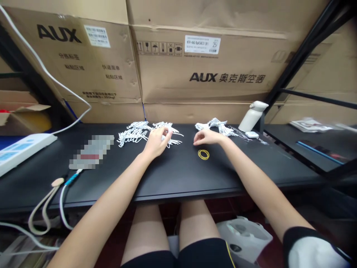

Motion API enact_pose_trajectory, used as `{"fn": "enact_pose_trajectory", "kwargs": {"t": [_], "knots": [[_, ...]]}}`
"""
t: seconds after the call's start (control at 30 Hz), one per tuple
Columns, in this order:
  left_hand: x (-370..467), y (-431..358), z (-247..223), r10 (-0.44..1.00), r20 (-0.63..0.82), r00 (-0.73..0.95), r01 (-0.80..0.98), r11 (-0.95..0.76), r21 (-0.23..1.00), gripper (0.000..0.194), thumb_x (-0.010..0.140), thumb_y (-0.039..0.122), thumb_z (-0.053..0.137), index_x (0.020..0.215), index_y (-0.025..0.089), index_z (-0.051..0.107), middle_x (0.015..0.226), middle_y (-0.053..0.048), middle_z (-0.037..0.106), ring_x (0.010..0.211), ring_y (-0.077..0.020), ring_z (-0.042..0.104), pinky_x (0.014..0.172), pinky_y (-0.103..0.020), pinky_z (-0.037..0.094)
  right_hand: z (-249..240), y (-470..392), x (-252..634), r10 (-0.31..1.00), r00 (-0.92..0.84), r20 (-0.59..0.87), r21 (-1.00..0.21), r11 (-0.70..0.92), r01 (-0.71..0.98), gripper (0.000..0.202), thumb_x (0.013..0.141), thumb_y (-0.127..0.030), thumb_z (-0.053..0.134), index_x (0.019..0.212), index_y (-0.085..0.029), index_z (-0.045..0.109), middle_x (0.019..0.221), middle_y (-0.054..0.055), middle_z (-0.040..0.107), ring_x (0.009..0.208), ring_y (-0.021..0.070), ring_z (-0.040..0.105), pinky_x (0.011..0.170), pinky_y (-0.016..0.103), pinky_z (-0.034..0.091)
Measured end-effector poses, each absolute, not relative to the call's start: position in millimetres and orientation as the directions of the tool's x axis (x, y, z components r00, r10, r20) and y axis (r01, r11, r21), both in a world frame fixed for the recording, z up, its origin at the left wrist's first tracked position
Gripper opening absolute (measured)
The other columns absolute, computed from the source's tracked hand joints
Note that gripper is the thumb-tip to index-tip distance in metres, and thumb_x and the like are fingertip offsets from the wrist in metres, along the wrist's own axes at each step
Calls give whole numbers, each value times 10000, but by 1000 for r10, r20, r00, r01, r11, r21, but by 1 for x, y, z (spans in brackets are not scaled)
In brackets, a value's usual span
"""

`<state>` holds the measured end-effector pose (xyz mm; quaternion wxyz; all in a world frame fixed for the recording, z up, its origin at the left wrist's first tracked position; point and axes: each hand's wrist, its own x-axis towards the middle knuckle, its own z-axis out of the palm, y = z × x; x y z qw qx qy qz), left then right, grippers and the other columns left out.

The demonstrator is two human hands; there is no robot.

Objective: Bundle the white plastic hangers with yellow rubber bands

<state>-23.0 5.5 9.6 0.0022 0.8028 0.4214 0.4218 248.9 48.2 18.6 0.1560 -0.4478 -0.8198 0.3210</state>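
My left hand (157, 143) is over the piles of thin white hooked pieces (134, 133) on the black table. Its fingers are curled with the thumb close to them; the hand covers part of the pieces, and anything in its grasp is hidden. More white pieces (174, 141) stick out on its right. My right hand (208, 137) is held low, its fingertips drawn together; nothing can be made out between them. Just below it lie yellow rubber bands (203, 155). Behind it is another heap of white hooked pieces (219, 125).
A white bottle (253, 116) and a small white case (251, 135) stand at the back right. To the left lie a blurred-out phone-like item (92, 152) with a cable and a white power strip (26, 149). Large cardboard boxes (167, 85) wall off the back.
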Motion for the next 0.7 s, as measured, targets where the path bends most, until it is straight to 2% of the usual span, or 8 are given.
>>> {"fn": "enact_pose_trajectory", "kwargs": {"t": [0.13,0.2,0.3,0.47,0.7], "knots": [[-22,6,9,687,678,261,627,-655,422,307,923,422,426,869,174,599,812,-44,648,794,-184,599,809,-312,432,0,44,217,815,-531,234,-633,542,553,236,764,-330,668,896,-140,717,777,47,701,689,145,614,658,253,475],[-21,5,9,696,668,264,597,-662,453,310,919,425,433,866,175,608,818,-45,654,789,-179,598,789,-299,435,-9,43,203,798,-520,305,-590,587,554,215,791,-296,647,925,-138,709,811,47,688,662,127,585,650,247,460],[-20,4,8,733,628,262,560,-645,519,312,916,432,436,873,179,612,812,-42,668,780,-180,609,774,-296,435,-16,43,191,764,-524,377,-503,644,576,107,811,-200,617,844,-132,694,799,40,652,637,110,544,652,235,442],[-21,3,7,807,542,235,540,-572,617,325,915,454,424,929,182,600,789,-42,689,730,-181,625,731,-298,443,-11,44,197,782,-516,351,-410,623,666,100,817,-111,562,798,-119,660,801,60,641,699,129,569,669,232,433],[-21,3,7,821,522,231,562,-551,618,343,915,482,406,917,188,582,776,-37,679,676,-170,606,723,-299,437,11,38,222,843,-520,138,-284,537,794,111,776,-64,559,744,-121,648,756,67,672,646,134,571,618,225,407]]}}
